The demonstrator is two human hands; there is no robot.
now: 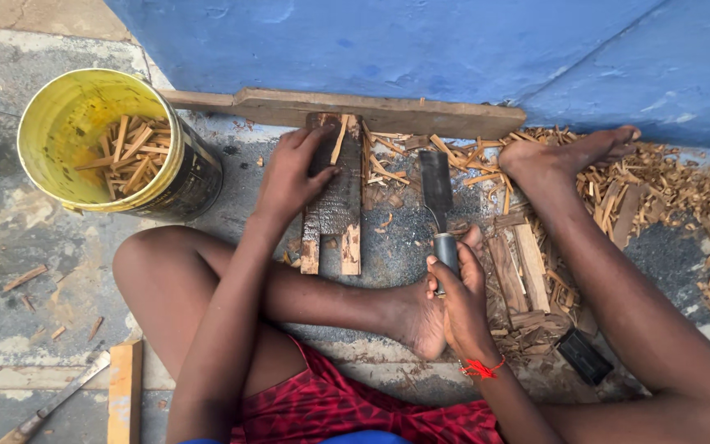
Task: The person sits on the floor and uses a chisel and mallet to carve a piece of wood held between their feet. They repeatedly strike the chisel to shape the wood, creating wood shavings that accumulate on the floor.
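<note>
I sit on the ground with bare legs folded. My left hand (291, 171) presses flat on a dark, rough wooden piece (334, 201) that lies against a long plank (388, 113) at the foot of a blue wall. A thin wood strip (338, 138) rests on that piece by my fingers. My right hand (458, 292) grips the handle of a broad flat chisel (436, 187), whose blade points away from me, to the right of the wooden piece and apart from it. A red thread circles my right wrist.
A yellow bucket (47, 103) with several wood strips inside stands at the left. Wood chips and split sticks (659, 185) litter the ground at the right. A small black block (583, 356) lies by my right leg. A wooden slat (124, 393) and a metal blade (55, 401) lie bottom left.
</note>
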